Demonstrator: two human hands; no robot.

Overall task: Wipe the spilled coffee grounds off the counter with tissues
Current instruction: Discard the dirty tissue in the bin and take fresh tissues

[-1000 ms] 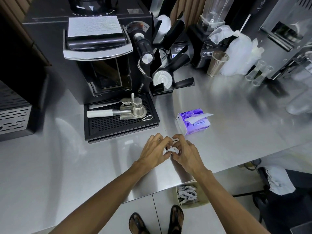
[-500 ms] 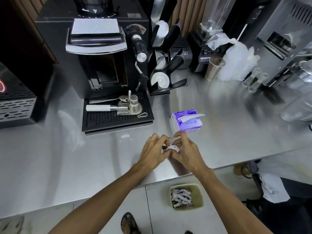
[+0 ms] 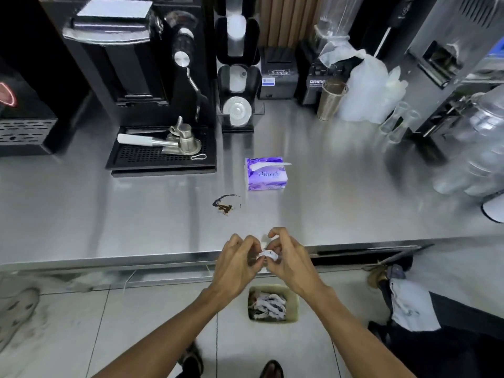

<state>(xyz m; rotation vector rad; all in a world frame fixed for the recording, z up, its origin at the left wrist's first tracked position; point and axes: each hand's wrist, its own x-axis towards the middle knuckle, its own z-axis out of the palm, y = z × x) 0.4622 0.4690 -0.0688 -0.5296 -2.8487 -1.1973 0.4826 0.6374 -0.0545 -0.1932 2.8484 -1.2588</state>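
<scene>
Tissue wad (image 3: 268, 254), lower centre: pinched between left grip (image 3: 237, 257) and right grip (image 3: 289, 260) at the desk (image 3: 109, 208) edge. Coffee grounds (image 3: 225, 204): mid-frame on desk, unwiped. Risk: loose pinch may shed grounds beside the floor bin (image 3: 272, 287).

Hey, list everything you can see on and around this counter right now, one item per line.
counter: one, steel, across the view
coffee grounds: one smear, dark brown, on the counter, near-left of the tissue pack
tissue pack: one, purple, mid-counter, a sheet sticking out
espresso machine: one, black, back left
drip tray: one, black, before the machine
portafilter: one, silver, white handle, on the drip tray
metal cup: one, metallic, back right
plastic bag: one, whitish, beside the cup
bin: one, pale green, on the floor, used tissues inside
crumpled tissue: one, white, over the counter's front edge
left hand: pinches the tissue
right hand: pinches the tissue
</scene>
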